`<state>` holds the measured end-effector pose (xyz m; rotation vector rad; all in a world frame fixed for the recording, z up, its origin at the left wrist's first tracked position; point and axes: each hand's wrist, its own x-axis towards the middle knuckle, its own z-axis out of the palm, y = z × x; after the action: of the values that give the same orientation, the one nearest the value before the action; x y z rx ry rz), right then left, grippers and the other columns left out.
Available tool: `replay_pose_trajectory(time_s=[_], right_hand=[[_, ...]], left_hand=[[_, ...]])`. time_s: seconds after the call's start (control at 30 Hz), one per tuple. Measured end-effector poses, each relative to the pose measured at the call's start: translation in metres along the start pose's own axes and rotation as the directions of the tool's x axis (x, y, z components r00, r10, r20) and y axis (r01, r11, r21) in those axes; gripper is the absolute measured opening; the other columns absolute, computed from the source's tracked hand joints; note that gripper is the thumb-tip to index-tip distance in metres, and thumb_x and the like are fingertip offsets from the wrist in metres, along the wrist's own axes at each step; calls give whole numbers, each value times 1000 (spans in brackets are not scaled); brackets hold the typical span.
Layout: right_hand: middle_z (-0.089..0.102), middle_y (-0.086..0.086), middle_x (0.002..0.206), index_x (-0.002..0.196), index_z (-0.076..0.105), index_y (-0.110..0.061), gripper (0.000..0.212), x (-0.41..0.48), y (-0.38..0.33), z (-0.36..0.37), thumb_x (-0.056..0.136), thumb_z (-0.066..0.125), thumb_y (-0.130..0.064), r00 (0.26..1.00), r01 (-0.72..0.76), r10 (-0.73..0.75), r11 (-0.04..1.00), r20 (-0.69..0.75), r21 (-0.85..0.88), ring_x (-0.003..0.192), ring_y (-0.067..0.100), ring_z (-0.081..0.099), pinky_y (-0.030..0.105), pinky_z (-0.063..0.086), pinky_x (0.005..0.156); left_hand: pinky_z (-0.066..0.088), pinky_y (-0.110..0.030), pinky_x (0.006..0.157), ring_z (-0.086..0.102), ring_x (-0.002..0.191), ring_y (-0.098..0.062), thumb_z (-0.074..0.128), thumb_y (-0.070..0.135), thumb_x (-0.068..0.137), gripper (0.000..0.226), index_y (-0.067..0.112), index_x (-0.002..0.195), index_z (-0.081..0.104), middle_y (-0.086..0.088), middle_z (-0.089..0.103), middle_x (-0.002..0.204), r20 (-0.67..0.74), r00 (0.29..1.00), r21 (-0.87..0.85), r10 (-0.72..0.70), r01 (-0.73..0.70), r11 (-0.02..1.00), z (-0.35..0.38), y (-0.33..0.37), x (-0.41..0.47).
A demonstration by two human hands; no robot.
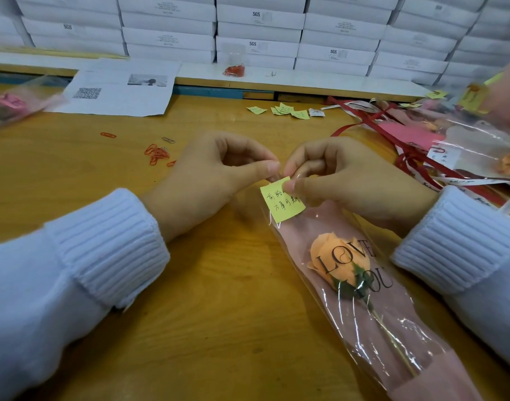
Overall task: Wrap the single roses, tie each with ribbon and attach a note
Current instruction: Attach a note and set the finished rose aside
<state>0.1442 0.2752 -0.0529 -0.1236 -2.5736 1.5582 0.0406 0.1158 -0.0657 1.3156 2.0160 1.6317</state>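
Just under both pinches, the yellow note (282, 205) sits at the sleeve (386, 322) mouth. L hand (216, 169) pinches its top corner; R hand (343, 180) pinches note too, clip unclear. Sleeve w/ rose (334, 256) runs from grip toward person, rightward; R hand nearer.

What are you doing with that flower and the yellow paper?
The left hand and right hand both pinch a yellow note at the top edge of a clear sleeve holding an orange rose, which lies on the wooden table. Paper clips, spare notes and ribbons lie nearby.
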Motion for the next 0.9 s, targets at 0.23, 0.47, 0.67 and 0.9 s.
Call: replay_pose_trajectory(time_s=[0.23, 0.47, 0.67, 0.9], right_hand=[[70, -1, 67, 91, 65, -6, 10, 0, 0, 0, 82, 68, -5, 1000, 8, -8, 1000, -16, -3, 65, 10, 67, 17, 49, 56], [69, -2, 65, 85, 67, -9, 6, 0, 1, 2, 82, 69, -5, 1000, 1, -2, 999, -19, -44, 64, 8, 67, 14, 48, 57], [72, 2, 70, 85, 67, -9, 2, -1, -1, 2, 83, 68, -7, 1000, -5, 4, 998, -6, -62, 67, 11, 67, 17, 50, 59], [71, 10, 73, 85, 68, -10, 5, -1, -1, 2, 85, 65, -6, 1000, 0, 0, 1000, -18, -23, 72, 24, 60, 26, 47, 60]], left_hand=[[48, -8, 59, 66, 83, 5, 68, 22, 82, 12, 33, 76, 70, 21, 71, 79, 39, 999, 71, 21, -24, 997, 2, -1, 0], [46, -5, 66, 67, 77, 4, 67, 23, 82, 7, 30, 83, 68, 18, 72, 77, -72, 997, -28, -16, 14, 1000, 0, -6, 4], [45, -5, 62, 67, 77, 4, 69, 21, 81, 7, 29, 83, 68, 18, 72, 77, -48, 999, -1, -1, 1, 1000, -1, -5, 3], [45, -4, 61, 66, 75, 5, 69, 19, 81, 10, 29, 80, 68, 17, 71, 80, -53, 999, 55, 12, -10, 998, 1, -4, 1]])
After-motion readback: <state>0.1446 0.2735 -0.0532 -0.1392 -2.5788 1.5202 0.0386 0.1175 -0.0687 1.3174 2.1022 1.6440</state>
